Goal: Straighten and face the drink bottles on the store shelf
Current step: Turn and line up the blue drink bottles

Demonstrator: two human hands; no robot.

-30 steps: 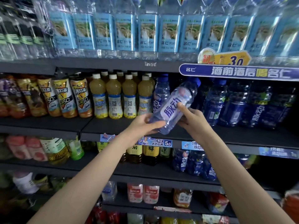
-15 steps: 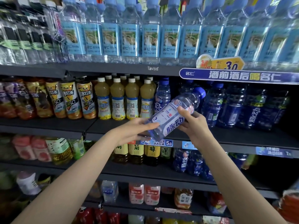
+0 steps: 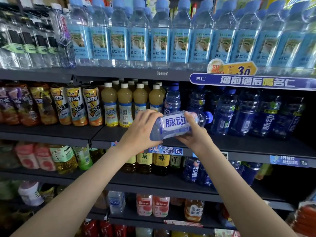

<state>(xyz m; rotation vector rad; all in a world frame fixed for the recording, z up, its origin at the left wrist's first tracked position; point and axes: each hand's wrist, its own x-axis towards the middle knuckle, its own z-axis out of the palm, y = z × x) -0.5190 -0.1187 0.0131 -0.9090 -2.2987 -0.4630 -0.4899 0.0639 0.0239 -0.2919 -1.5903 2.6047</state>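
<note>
While both hands grip it, a blue-capped bottle [image 3: 177,124] lies nearly level in front of the middle shelf [image 3: 239,142].
Left hand [image 3: 142,132] wraps the bottle's base, fingers curled over the top; right hand [image 3: 193,132] cradles the body from below, thumb pressed on the label, cap pointing right. Behind stand yellow juice bottles [image 3: 124,103] to the left and dark blue bottles [image 3: 242,113] to the right; clear water bottles [image 3: 159,36] line the shelf above.
</note>
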